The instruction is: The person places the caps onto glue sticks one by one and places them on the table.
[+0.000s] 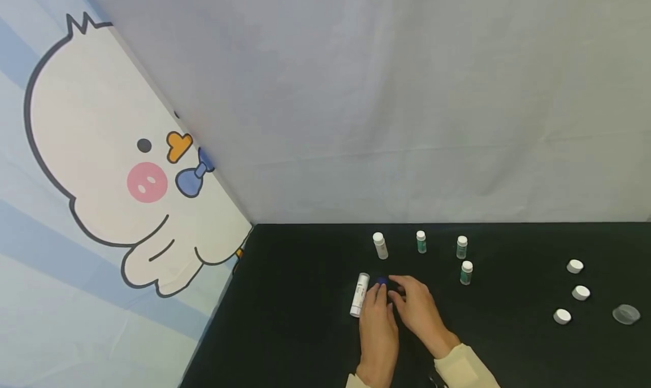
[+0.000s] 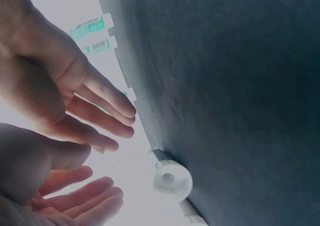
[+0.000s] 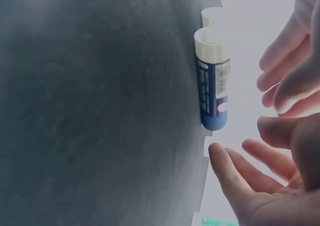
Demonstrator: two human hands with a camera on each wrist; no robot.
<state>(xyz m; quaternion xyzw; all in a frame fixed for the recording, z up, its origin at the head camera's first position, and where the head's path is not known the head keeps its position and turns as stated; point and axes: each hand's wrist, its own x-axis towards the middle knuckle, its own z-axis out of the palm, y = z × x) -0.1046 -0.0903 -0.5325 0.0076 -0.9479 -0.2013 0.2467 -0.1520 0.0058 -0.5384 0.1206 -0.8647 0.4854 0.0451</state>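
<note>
A blue glue stick (image 3: 214, 85) with a white cap and a barcode label shows whole in the right wrist view. In the head view only its dark blue end (image 1: 382, 280) peeks out past the fingertips. My left hand (image 1: 379, 323) reaches forward with nearly straight fingers whose tips overlap it. My right hand (image 1: 421, 310) is on its right side, fingers loosely spread and thumb apart. The right wrist view has a gap between the stick and the fingers of both hands. Just left of my left hand is a white printed tube (image 1: 359, 295).
Farther back is a white-capped bottle (image 1: 380, 245). Small green-labelled vials (image 1: 421, 242) with white caps are to its right, one nearer vial (image 1: 466, 273) among them. Loose white caps (image 1: 581, 293) and a clear shallow dish (image 1: 626, 314) lie at the far right of the black table (image 1: 285, 320).
</note>
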